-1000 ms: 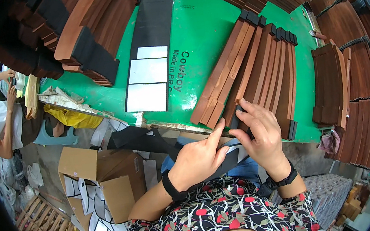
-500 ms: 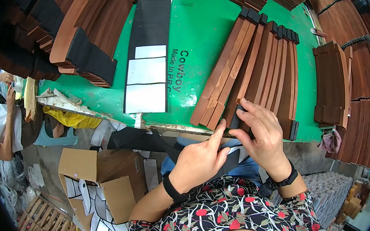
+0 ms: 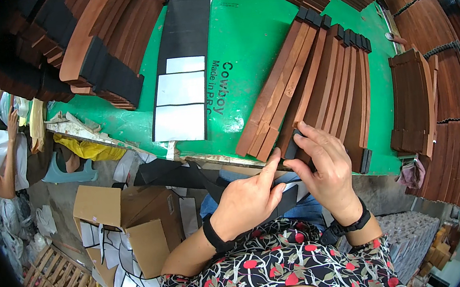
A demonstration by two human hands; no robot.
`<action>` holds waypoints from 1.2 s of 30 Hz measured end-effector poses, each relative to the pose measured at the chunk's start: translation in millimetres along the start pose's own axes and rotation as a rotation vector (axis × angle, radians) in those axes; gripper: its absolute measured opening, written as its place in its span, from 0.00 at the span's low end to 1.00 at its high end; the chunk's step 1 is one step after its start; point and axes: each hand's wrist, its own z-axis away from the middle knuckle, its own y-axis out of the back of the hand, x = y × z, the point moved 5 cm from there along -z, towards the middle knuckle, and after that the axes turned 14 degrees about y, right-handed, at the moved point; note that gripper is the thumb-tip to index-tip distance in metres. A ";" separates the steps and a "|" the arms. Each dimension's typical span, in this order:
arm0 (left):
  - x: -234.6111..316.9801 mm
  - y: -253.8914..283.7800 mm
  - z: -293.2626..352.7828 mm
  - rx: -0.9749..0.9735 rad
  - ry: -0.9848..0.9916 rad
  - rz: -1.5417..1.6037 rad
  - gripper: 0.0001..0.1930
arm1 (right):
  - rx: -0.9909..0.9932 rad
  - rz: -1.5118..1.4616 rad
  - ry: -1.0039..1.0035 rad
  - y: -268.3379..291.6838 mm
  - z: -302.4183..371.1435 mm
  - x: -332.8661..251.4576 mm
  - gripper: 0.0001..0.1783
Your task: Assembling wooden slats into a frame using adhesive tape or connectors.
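Several curved wooden slats point(image 3: 313, 84) with black end caps at their far ends lie side by side on the green tabletop point(image 3: 251, 26). Around the near end of one slat, the fingers and thumb of my right hand point(image 3: 326, 161) are closed, touching a small black pad point(image 3: 290, 147) there. From the left, my left hand point(image 3: 249, 197) presses its stretched index fingertip against that same end. Its other fingers are curled and partly hidden. By its thumb shows a white-and-black piece point(image 3: 298, 191); whether that hand holds it is unclear.
A black strip point(image 3: 182, 36) with white backing patches lies left of the slats. More slat stacks point(image 3: 408, 105) stand right, behind and left. Below the table's edge sits an open cardboard box point(image 3: 150, 244) of white-and-black pieces. Another person's arm point(image 3: 9, 166) is at far left.
My hands stay at the same slat end with hardly any movement. At far left, the other person's hands have shifted slightly.
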 end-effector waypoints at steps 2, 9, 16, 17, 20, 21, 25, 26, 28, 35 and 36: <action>0.4 0.1 -0.1 0.000 -0.002 0.002 0.35 | 0.014 -0.014 -0.006 -0.2 1.7 1.6 0.25; 1.2 -0.7 0.3 0.004 -0.011 -0.018 0.35 | 0.024 -0.032 -0.035 0.8 1.6 2.1 0.26; 0.9 -1.1 0.1 0.007 0.006 -0.031 0.35 | -0.007 -0.023 -0.050 1.2 -0.3 2.1 0.29; 0.2 -1.9 0.3 0.006 0.007 -0.031 0.35 | -0.016 -0.026 -0.055 1.0 -0.7 1.8 0.28; -1.0 -2.7 0.4 0.010 0.005 -0.026 0.35 | -0.033 -0.029 -0.063 1.9 -3.0 0.8 0.28; -0.7 -2.3 0.2 0.011 0.003 -0.028 0.35 | -0.040 -0.029 -0.064 1.9 -3.5 0.6 0.28; -1.8 -1.7 -1.0 0.009 0.001 -0.019 0.36 | -0.040 -0.045 -0.069 2.1 -2.7 0.9 0.27; -2.1 -1.9 -1.1 0.010 0.001 -0.019 0.36 | -0.038 -0.047 -0.068 2.4 -3.2 0.6 0.26; -1.5 -1.5 -0.9 0.022 -0.016 -0.001 0.36 | -0.036 -0.048 -0.068 2.8 -3.2 0.5 0.25; 0.6 -0.4 -1.4 0.014 -0.009 0.006 0.34 | -0.043 -0.049 -0.048 2.0 -3.4 1.4 0.25; 1.1 0.0 -1.3 0.019 -0.012 0.005 0.34 | -0.047 -0.047 -0.047 2.0 -3.5 1.4 0.25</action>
